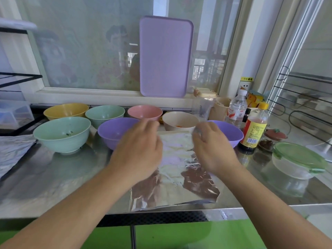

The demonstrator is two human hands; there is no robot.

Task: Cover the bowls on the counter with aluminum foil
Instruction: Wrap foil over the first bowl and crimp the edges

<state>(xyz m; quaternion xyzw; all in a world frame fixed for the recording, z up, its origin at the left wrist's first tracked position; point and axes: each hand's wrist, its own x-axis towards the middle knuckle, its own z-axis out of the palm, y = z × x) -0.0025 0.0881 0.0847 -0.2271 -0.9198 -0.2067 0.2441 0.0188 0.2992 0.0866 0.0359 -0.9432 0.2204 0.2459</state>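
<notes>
A crinkled sheet of aluminum foil [177, 178] lies on the steel counter [59, 178] in front of me, its far edge lifted. My right hand [212, 150] pinches the far right corner of the sheet. My left hand [140, 150] curls over the far left corner and appears to grip it, though its fingers are blurred. Several uncovered bowls stand behind: a large green bowl [62, 135], a purple bowl [115, 132], a yellow bowl [64, 109], a green bowl [105, 113], a pink bowl [144, 112], a beige bowl [179, 120] and another purple bowl [231, 133].
A second foil sheet [12, 151] lies at the left edge. To the right stand a sauce bottle [255, 130], a water bottle [237, 108], a small red-lidded jar [274, 135] and a glass container with a green lid [298, 159]. A purple tray [165, 56] leans against the window.
</notes>
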